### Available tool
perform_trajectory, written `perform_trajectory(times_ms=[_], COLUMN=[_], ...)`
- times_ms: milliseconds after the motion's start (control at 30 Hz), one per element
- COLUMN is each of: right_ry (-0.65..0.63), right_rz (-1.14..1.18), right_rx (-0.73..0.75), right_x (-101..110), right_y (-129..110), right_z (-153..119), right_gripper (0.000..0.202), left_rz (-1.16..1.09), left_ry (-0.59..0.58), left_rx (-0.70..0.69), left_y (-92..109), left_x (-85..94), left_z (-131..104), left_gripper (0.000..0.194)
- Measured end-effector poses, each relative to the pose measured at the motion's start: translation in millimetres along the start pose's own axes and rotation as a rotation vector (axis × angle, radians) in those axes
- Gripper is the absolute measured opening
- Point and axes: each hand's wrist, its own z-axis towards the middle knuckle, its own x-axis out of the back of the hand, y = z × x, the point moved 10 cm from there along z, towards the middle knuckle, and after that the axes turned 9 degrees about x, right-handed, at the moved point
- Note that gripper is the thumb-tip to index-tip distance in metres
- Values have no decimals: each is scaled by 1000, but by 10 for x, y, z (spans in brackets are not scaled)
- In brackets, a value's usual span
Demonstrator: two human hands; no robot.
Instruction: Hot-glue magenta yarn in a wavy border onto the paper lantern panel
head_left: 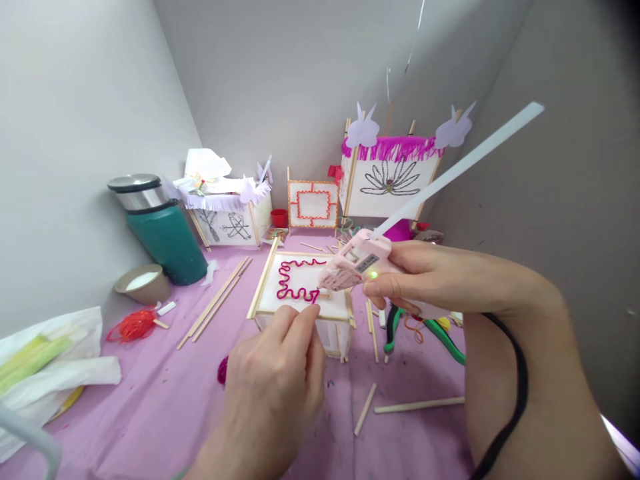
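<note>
My right hand (425,277) is wrapped round a pink hot glue gun (355,260), whose nozzle end points down and left. A long whitish glue stick (460,167) juts from its back, and a small light glows on its side. Beneath it stands a small wooden-framed box lantern (270,280) with white panels. Magenta cord (283,277) lies in a wavy outline on its top panel. The fingers of my left hand (275,367) pinch this cord at the panel's near edge. The nozzle tip is close to the cord; whether they touch I cannot tell.
Green-handled pliers (393,328) and loose wooden sticks (419,405) lie to the right. At left are a teal tumbler (167,240), a bowl (144,285) and red yarn (134,325). Decorated lanterns (393,180) stand at the back on the pink-covered table (165,413).
</note>
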Motion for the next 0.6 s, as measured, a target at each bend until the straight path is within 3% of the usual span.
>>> perform_trajectory(times_ms=[333,600], right_ry=[4,-8], right_rz=[6,-17], right_rx=[-7,33], right_x=[32,9], right_y=[115,-45], right_z=[-52,-21], right_gripper=[36,49], left_rz=[30,14], left_ry=[-11,-32], left_rx=[10,18], left_y=[-26,12], left_x=[-35,-66], left_z=[1,8], left_gripper=[20,20])
